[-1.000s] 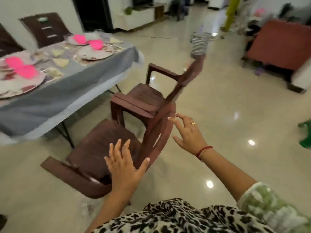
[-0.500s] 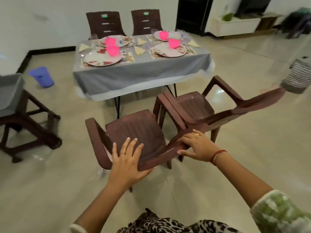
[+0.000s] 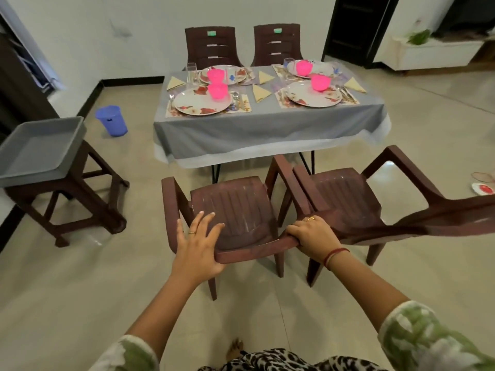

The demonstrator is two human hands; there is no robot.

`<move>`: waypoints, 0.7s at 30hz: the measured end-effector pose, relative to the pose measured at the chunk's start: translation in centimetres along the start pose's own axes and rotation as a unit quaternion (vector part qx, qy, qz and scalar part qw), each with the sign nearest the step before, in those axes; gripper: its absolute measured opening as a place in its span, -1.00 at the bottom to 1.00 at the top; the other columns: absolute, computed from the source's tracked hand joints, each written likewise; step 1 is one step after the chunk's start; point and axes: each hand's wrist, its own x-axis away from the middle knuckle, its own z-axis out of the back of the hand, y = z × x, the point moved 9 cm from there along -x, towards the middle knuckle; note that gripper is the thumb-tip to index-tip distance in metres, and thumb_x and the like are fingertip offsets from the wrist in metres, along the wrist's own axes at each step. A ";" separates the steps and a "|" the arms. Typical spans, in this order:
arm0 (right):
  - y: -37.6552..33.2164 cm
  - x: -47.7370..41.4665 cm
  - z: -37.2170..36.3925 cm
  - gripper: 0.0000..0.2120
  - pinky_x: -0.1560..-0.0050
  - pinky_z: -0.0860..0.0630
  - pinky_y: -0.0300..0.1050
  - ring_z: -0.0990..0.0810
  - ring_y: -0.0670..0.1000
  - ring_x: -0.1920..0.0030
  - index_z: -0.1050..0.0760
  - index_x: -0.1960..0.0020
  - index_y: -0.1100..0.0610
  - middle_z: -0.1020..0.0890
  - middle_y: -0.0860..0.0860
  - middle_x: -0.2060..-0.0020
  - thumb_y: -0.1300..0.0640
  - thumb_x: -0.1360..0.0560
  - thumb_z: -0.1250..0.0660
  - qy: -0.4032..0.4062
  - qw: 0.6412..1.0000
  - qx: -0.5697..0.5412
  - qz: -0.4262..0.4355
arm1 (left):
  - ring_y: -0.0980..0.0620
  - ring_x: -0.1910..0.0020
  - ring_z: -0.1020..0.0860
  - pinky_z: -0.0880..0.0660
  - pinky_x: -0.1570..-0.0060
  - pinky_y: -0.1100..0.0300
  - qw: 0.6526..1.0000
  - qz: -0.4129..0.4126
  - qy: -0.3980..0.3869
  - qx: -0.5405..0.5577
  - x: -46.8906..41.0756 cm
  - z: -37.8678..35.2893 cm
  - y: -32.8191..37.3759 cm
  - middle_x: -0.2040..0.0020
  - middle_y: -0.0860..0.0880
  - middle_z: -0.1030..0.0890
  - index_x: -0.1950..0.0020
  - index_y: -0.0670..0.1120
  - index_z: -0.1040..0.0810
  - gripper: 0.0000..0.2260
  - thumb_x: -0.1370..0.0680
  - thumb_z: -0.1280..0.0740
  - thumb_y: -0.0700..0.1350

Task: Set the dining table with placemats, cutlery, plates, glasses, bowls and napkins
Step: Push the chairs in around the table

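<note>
We clasp the back rim of the near chair (image 3: 241, 210): left hand (image 3: 199, 245) with fingers spread, right hand (image 3: 312, 235) curled round it. A second chair (image 3: 345, 194) stands just beside.

Glossy plastic chair (image 3: 235, 210), matt cloth tablecloth (image 3: 267, 129)
</note>
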 end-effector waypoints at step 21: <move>2.5 -18.6 0.6 -0.90 0.08 -0.38 -0.05 -0.60 0.12 0.13 -0.55 0.04 0.05 -0.63 0.00 0.19 0.13 -0.47 -0.29 0.026 0.997 -0.021 -0.071 | -0.14 -0.44 -0.30 -0.06 -0.37 -0.33 0.999 -0.049 -0.010 0.013 -16.9 -3.4 -12.8 -0.35 -0.07 -0.45 -0.24 0.00 -0.50 -0.39 -0.27 -0.38 0.26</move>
